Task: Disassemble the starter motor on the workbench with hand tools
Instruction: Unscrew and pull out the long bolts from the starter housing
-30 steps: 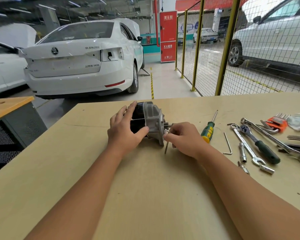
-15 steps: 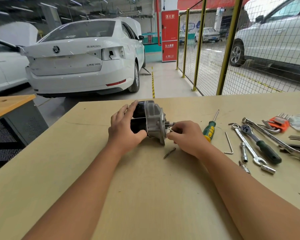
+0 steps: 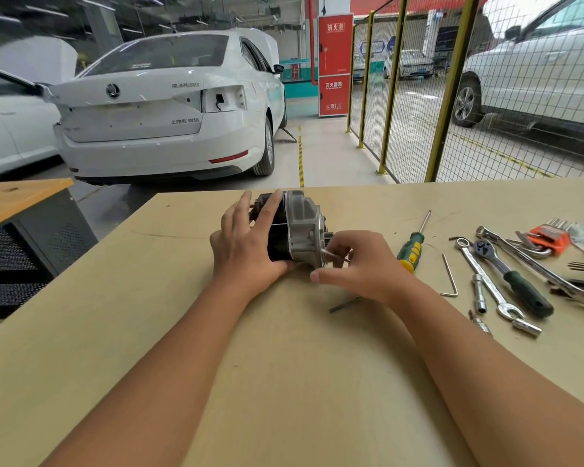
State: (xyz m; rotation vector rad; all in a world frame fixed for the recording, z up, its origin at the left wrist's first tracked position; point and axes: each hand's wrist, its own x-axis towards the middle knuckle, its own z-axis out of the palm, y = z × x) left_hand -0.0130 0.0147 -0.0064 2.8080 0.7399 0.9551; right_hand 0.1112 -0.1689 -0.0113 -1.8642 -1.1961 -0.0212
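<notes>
Starter motor [image 3: 295,227]: on its side at mid-surface [image 3: 284,382], steadied by left hand [image 3: 246,244] with fingers spread over the dark body. Right hand [image 3: 361,264]: pinching a long bolt [image 3: 332,255] partly drawn from the end housing. One bolt [image 3: 346,304] already out, lying loose nearby; housing not yet separated, most stripping apparently left.
</notes>
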